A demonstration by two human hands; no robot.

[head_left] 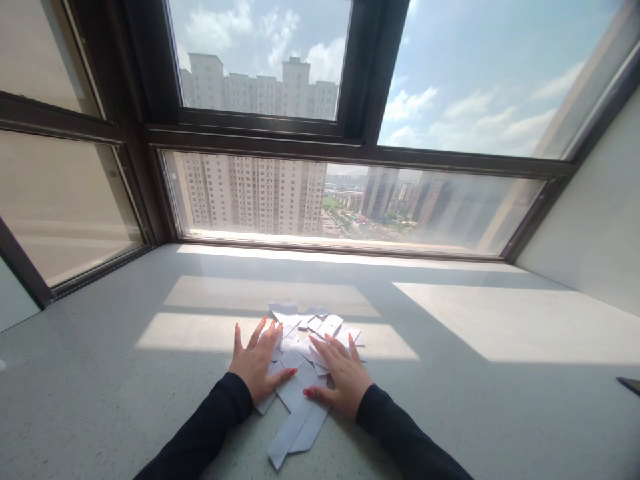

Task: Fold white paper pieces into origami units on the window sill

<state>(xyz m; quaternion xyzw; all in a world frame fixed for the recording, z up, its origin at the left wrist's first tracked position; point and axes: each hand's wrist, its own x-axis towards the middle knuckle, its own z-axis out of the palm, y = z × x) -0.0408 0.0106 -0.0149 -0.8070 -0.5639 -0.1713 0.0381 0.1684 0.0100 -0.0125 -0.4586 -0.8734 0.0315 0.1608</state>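
Note:
A loose heap of white paper pieces point(299, 380) lies on the pale speckled windowsill, several of them overlapping at odd angles. Resting on the left side of the heap is my left hand point(257, 363), palm down with its fingers spread. My right hand point(345, 377) lies flat over the right side, fingers apart and thumb pointing inward. Both hands touch the paper, and neither grips a piece. Two longer strips point(295, 433) stick out toward me below the hands. Paper under the palms is hidden.
The wide windowsill point(450, 400) carries bright sun patches and shadow bands. Dark-framed windows point(350, 143) rise behind it, with tall buildings outside. At the far right edge a dark pointed object point(629, 385) is partly in view. A white wall point(595, 220) stands on the right.

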